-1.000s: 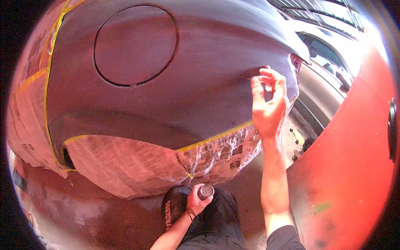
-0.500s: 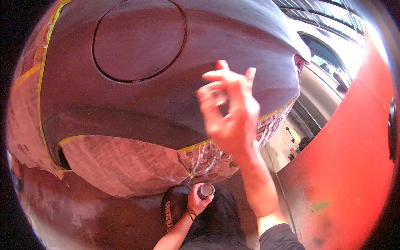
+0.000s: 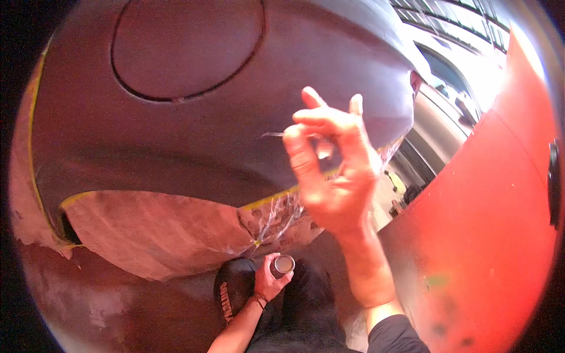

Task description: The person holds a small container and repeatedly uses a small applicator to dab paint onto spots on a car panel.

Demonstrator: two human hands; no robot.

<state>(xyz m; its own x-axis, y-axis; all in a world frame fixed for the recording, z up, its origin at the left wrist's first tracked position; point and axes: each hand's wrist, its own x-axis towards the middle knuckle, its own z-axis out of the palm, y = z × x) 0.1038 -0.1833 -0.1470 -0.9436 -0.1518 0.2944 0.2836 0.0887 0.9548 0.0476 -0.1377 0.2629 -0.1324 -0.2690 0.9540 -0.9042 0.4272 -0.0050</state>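
My left hand (image 3: 271, 281) is wrapped round a small dark cup or can (image 3: 282, 265) with a pale round top, low over my legs. My right hand (image 3: 336, 162) is raised before a dull dark car panel (image 3: 206, 132), thumb and forefinger pinched together, the other fingers partly spread. A thin, pale, thread-like piece (image 3: 272, 135) sticks out to the left from the pinch; what it is cannot be made out. Above left, a round outline (image 3: 178, 99) marks the panel. Yellow tape (image 3: 268, 200) runs along its lower edge.
Masking paper (image 3: 159, 232) covers the wheel area below the panel. Clear film and printed paper (image 3: 282, 220) hang beside it. A large red surface (image 3: 477, 217) stands close on the right. Behind it is another, light-coloured car (image 3: 435, 120).
My right hand has moved left from the panel's right side, still pinched. My left hand stays round the cup. The view has shifted, so the panel sits further left and higher.
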